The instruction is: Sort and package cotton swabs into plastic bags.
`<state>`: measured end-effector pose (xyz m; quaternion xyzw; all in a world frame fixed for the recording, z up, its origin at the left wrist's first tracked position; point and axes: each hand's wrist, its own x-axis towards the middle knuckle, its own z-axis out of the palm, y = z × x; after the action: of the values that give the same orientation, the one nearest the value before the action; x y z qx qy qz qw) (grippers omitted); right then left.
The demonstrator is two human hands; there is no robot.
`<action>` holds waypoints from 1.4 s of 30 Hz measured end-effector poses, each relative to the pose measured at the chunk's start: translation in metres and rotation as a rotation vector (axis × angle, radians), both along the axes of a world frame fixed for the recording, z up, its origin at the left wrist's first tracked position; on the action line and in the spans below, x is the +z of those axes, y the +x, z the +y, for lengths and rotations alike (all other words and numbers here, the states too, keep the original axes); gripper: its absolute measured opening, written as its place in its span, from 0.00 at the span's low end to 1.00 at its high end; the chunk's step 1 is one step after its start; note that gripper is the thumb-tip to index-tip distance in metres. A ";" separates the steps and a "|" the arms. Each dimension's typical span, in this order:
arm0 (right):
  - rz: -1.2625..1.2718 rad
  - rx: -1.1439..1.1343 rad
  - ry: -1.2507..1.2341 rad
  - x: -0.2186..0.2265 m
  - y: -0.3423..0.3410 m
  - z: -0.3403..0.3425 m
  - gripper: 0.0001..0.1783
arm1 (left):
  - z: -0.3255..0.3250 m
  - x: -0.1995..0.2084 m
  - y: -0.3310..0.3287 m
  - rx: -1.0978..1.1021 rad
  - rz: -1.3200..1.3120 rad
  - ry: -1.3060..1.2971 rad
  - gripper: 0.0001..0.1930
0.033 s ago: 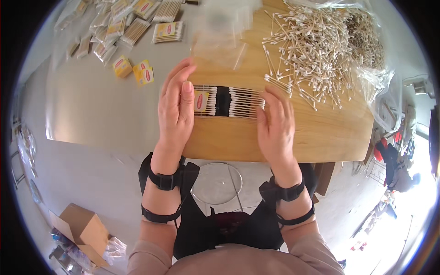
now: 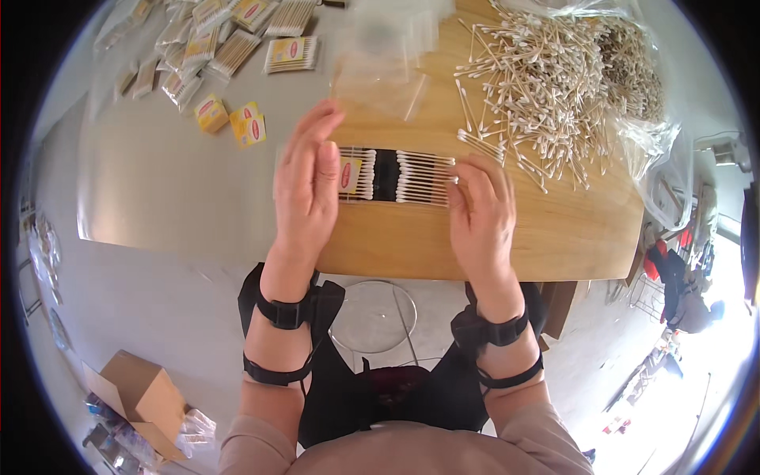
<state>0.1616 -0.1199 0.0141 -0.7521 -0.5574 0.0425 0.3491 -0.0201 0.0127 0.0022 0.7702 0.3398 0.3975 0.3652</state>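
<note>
Two rows of cotton swabs, a left row (image 2: 366,176) and a right row (image 2: 426,178), lie side by side across a black holder (image 2: 385,176) on the table. Over the left row rests a small yellow-and-white card (image 2: 349,176) with a red oval. My left hand (image 2: 305,186) stands on edge at the left end of the rows, its fingers stretched out and holding nothing. At the other end is my right hand (image 2: 484,210), fingers loosely bent and thumb apart, close to the outer swab tips. Whether it touches them I cannot tell.
A big pile of loose swabs (image 2: 546,87) spills from a clear plastic bag (image 2: 661,150) at the far right. Clear empty pouches (image 2: 380,71) lie at the back middle. Packed swab bags (image 2: 233,54) and yellow cards (image 2: 248,124) sit at the far left.
My right hand has shifted slightly right, away from the swab tips. My left hand has tilted a little to the right. The swabs look unmoved.
</note>
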 end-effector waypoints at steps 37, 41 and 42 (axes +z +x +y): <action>0.755 0.036 0.032 0.018 0.030 -0.004 0.03 | -0.044 0.002 0.039 -0.233 0.605 0.256 0.30; 0.797 0.084 0.088 0.016 0.031 -0.008 0.02 | -0.044 0.003 0.041 -0.235 0.612 0.263 0.30; 0.821 0.085 0.092 0.016 0.031 -0.009 0.02 | -0.044 0.003 0.042 -0.237 0.615 0.262 0.30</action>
<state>0.1928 -0.1291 0.0304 -0.6327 -0.4038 0.3281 0.5736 0.0215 -0.0310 0.0049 0.9281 0.2884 0.1423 0.1876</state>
